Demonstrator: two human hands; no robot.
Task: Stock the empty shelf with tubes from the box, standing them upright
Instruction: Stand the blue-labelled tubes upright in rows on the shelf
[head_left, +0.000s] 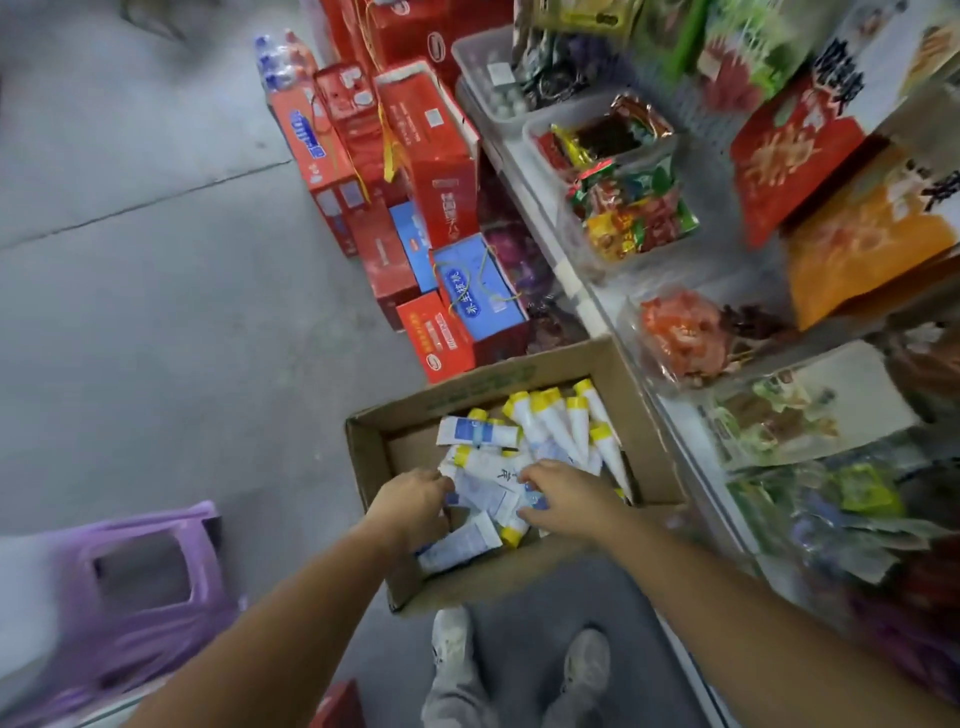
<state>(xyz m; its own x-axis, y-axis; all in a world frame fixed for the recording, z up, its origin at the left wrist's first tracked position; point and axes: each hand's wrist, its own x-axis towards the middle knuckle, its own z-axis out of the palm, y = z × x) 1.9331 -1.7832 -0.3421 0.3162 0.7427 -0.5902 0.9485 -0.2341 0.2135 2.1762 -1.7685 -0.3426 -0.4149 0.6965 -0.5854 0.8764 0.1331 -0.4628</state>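
Reaching into the box (366, 457) on the floor (156, 312): tubes (493, 475) lie flat and jumbled between both hands, right hand (566, 499) fingers curled round some, left hand (410, 501) fingertips buried, grip unclear.

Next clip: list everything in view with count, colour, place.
open brown cardboard box: one, on floor by shelving
white plastic tubes with yellow caps: many, in box
red gift cartons: several, floor beyond box
blue cartons: at least two, among red ones
purple plastic stool: one, lower left
snack packets: many, mixed colours, on shelving
pale shoes: two, below box
left grip: bare hand, among tubes
right grip: bare hand, on tubes
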